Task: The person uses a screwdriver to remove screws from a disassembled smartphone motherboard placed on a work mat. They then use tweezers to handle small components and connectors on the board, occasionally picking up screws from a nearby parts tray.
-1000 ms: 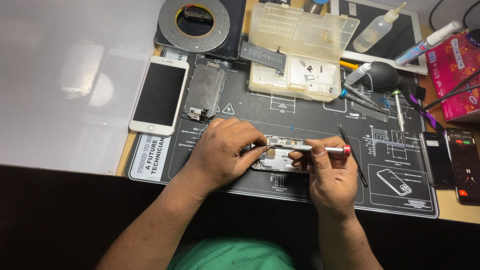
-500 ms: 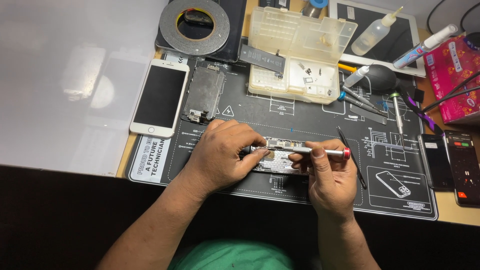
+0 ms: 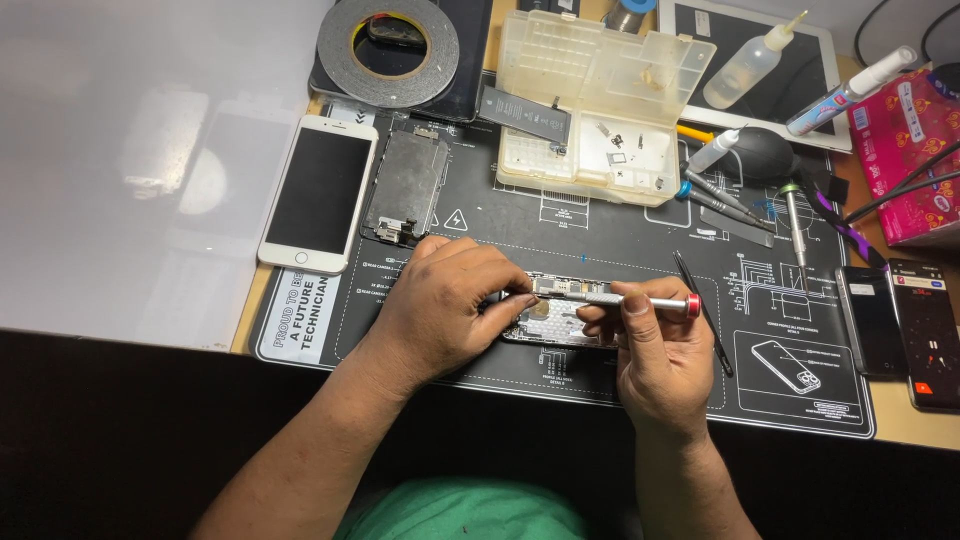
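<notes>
- Silver screwdriver with a red cap is lying nearly level in the right hand, fingers pinching its shaft for fine control.
- Left hand is pressing down the opened phone body (mid-mat), fingers curled, steadying it, tip meeting the screwdriver.

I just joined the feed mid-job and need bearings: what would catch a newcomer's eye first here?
At the centre of the black work mat, the left hand steadies an opened phone body while the right hand holds a red-capped screwdriver across it. To the left lies a white phone, screen up. Behind sits a clear parts box.
</notes>
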